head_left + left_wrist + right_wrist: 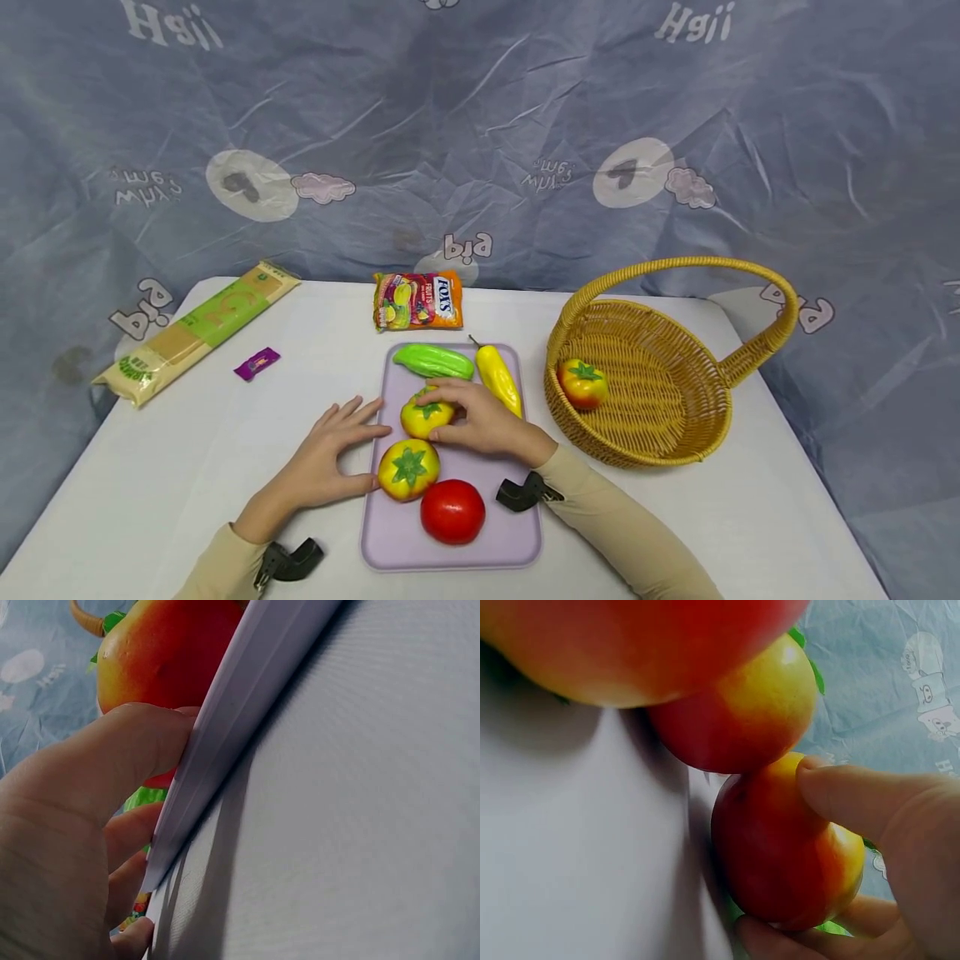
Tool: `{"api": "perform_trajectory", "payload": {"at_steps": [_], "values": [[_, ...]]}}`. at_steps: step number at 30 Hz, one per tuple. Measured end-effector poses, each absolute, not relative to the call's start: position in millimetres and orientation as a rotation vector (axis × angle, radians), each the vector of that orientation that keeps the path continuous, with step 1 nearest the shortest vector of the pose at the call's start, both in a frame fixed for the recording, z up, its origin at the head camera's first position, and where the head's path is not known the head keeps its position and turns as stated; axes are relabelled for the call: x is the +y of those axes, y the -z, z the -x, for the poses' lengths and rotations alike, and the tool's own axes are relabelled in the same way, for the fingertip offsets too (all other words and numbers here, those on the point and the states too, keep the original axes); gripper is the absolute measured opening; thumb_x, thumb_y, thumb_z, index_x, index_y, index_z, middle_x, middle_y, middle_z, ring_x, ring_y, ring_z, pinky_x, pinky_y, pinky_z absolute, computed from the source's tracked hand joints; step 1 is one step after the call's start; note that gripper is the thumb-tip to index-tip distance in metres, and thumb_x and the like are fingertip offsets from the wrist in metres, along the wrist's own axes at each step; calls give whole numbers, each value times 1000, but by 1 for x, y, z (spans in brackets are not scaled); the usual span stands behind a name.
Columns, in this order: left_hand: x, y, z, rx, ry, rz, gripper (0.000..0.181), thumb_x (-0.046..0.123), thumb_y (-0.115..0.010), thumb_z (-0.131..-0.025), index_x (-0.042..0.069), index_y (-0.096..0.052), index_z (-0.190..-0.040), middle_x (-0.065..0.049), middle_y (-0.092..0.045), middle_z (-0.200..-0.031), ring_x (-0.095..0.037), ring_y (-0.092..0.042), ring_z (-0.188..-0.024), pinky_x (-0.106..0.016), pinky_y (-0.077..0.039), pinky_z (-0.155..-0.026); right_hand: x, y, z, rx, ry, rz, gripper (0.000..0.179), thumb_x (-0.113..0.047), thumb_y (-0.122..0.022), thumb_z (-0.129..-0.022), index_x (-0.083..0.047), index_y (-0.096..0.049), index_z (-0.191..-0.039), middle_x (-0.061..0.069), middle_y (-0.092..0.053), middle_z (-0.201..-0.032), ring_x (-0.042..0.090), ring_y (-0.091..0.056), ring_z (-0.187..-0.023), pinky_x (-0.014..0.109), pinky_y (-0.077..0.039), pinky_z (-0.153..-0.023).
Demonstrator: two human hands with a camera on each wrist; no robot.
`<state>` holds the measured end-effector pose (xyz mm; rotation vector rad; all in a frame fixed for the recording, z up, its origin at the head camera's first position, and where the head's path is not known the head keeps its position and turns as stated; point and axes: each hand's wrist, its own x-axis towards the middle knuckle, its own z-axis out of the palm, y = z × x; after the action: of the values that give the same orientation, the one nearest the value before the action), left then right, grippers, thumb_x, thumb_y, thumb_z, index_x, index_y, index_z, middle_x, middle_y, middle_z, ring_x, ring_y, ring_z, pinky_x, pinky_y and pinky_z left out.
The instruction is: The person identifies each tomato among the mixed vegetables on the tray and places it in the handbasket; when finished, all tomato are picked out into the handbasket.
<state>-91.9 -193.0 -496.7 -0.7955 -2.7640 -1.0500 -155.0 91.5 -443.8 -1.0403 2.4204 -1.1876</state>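
My right hand (pixel 480 418) has thumb and fingers curled round a yellow-red tomato (pixel 424 416), at 11 o'clock on the lilac tray (pixel 405 546); I cannot tell whether it has left the surface. My left hand (pixel 330 454) grips nothing: its fingers are spread at the tray's 9 o'clock edge, thumb close by the rim.

What worries me is the fruit's smooth, round skin; a lopsided pinch could let it spin out. It also seems to touch the second yellow-red tomato (pixel 408 469), between 8 and 9 o'clock, so a sideways pull might roll that one into the plain red tomato (pixel 452 511) at 6. Pressing down with my left thumb could tip the tray. Anything swung towards 2 o'clock might knock the basket handle (pixel 682 262).

Besides those three, the tray holds a green gourd (pixel 433 361) near 12 and a yellow chilli pepper (pixel 497 377) at 1. The wicker basket (pixel 652 392), between 2 and 3 o'clock of the tray, has a yellow-red tomato with a green calyx (pixel 585 387) against its 9 o'clock wall. Beyond the tray at 12, the Fox's Fruits bag (pixel 418 301) hides its contents.
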Motion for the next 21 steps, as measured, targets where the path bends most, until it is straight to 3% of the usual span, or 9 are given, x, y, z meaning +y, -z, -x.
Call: {"api": "perform_trajectory", "payload": {"at_steps": [6,13,21], "values": [[-193,496,93,-2772,1030,791,61,37,-85,-69,24,-72,-127,-10,-51,-156,-50,-38,-146,-76,-21,-116,94,440,156,2429,1190,1055,41,-17,-78,-89,-11,-69,-129,20,-54,-150,27,-65,-122,21,-57,-88],[-193,496,93,-2761,1045,791,58,38,-83,-71,23,-72,-127,-11,-52,-155,-51,-39,-145,-77,-21,-115,104,422,152,2468,1265,1030,43,-19,-80,-88,-11,-69,-128,17,-57,-148,30,-56,-137,23,-58,-90],[-193,497,93,-2777,1047,787,58,37,-83,-71,24,-72,-127,-11,-52,-156,-50,-38,-147,-76,-20,-117,133,393,140,2526,1321,961,43,-16,-81,-87,-12,-70,-128,14,-60,-146,28,-61,-128,27,-60,-86]]}}
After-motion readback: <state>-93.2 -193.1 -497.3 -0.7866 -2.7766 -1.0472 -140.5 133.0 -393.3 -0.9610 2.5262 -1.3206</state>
